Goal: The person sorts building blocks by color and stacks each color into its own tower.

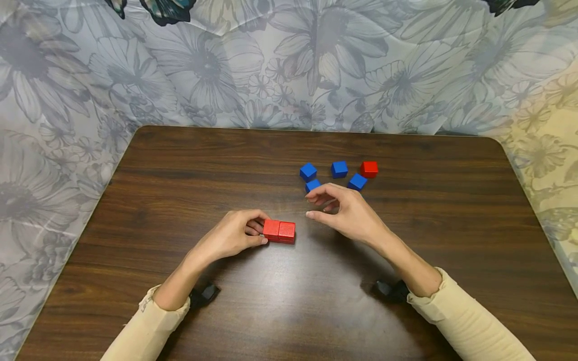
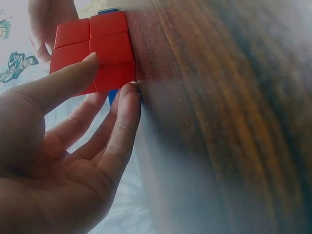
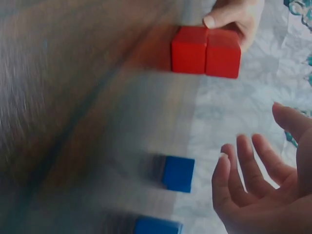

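Four-square red faces show on a block of stacked red cubes, two side by side and two high, on the table. My left hand holds it at its left end, thumb on the near face and fingertips low by the table. To the right, my right hand hovers with relaxed, curved fingers and nothing between them. Just beyond its fingertips is a blue cube, partly covered by the hand in the head view. In the right wrist view the red stack stands apart from the right hand.
Several more blue cubes lie loose farther back, among them one at the left, one in the middle and one at the right. A single red cube sits beside them. The brown wooden table ends at a floral cloth.
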Motion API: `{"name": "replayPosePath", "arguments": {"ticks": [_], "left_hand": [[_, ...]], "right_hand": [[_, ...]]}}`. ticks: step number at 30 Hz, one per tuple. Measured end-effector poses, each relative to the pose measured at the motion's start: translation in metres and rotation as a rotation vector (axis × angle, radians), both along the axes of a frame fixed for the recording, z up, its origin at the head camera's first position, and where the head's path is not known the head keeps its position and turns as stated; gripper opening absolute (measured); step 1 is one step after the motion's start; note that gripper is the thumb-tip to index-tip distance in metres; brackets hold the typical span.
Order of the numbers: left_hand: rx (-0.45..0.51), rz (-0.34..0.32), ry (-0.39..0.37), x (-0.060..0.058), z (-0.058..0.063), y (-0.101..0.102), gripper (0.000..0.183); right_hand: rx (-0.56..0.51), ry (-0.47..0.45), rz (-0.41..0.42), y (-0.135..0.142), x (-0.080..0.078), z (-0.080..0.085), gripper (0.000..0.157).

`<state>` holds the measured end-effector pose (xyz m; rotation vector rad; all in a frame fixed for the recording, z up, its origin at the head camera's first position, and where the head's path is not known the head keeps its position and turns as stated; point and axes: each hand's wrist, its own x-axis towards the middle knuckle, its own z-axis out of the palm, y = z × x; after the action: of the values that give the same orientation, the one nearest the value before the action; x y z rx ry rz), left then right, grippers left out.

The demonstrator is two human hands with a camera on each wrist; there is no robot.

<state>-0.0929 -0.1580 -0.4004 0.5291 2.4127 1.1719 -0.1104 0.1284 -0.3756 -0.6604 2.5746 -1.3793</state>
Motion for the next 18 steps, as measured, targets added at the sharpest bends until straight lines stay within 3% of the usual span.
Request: {"name": "replayPosePath", "arguments": {"ticks": [18], "left_hand": [[-0.012,0.016,-0.008,0.0,-0.001,0.001,0.033]], "right_hand": [[0.062,0.047,-0.08,0.022,-0.018,0.017,0.029]]}}
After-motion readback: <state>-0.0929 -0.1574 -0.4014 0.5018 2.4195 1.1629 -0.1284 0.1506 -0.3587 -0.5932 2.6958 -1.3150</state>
